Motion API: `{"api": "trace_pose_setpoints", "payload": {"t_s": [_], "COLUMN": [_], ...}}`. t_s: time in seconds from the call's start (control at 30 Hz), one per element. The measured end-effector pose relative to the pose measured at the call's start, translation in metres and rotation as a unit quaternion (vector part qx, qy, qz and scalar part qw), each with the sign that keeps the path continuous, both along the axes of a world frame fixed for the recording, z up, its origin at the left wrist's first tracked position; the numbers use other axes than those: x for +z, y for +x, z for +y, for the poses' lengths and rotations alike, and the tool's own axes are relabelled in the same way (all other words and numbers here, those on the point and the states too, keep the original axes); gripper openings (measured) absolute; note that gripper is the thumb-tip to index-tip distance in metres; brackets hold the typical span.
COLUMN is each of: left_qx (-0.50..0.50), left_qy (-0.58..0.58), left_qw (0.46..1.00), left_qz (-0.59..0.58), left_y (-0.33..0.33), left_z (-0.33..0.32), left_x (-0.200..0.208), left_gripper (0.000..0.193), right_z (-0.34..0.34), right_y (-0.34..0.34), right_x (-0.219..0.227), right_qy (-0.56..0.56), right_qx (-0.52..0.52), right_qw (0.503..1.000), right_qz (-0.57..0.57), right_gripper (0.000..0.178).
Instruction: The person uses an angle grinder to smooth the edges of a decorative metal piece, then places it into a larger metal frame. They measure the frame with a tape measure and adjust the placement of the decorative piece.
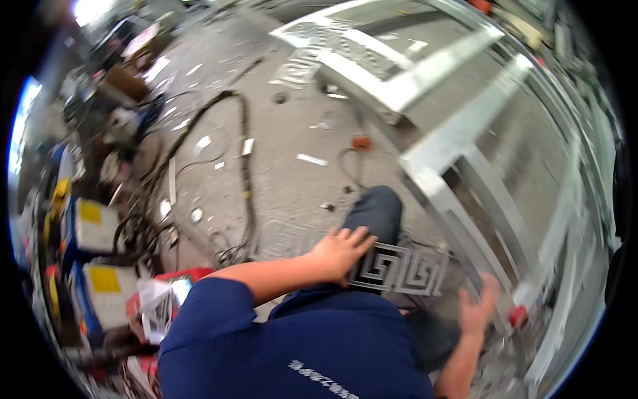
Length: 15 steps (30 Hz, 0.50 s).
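Observation:
A grey metal fretwork panel with a square spiral pattern (407,268) lies across my lap, over my bent knee. My left hand (342,253) rests at the panel's left end with its fingers stretched out and spread. Part of that hand's underside is hidden. My right hand (477,306) is off the panel's right end, close to a silvery metal frame (458,216). It is somewhat blurred, but its thumb and fingers show apart with nothing between them. A similar fretwork panel (287,239) lies on the floor left of my knee.
Another welded metal frame (399,93) stands at the far right, with fretwork (299,66) beside it. A dark cable (246,166) loops over the concrete floor among scattered scraps. Boxes with yellow labels (103,279) and a red case (193,274) stand at the left.

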<state>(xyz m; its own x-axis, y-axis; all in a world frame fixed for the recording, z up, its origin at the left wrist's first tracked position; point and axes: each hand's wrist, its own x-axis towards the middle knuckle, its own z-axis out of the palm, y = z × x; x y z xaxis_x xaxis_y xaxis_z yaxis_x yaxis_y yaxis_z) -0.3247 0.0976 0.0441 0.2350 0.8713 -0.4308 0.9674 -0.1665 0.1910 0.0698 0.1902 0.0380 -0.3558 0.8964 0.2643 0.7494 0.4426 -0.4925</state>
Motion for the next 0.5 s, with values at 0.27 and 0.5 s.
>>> {"api": "trace_pose_setpoints", "payload": {"t_s": [0.27, 0.5], "left_qx": [0.04, 0.005], "left_qy": [0.014, 0.049], "left_qw": [0.997, 0.993], "left_qz": [-0.067, -0.106], "left_y": [-0.007, -0.019], "left_z": [-0.006, -0.014], "left_x": [-0.01, -0.023], "left_gripper": [0.124, 0.122], "right_z": [-0.038, -0.058], "right_y": [-0.082, -0.085], "right_x": [-0.042, -0.062], "right_qy": [-0.088, 0.006], "right_qx": [0.056, -0.045], "right_qw": [0.995, 0.998], "right_qz": [-0.004, -0.052], "right_gripper": [0.065, 0.086]}}
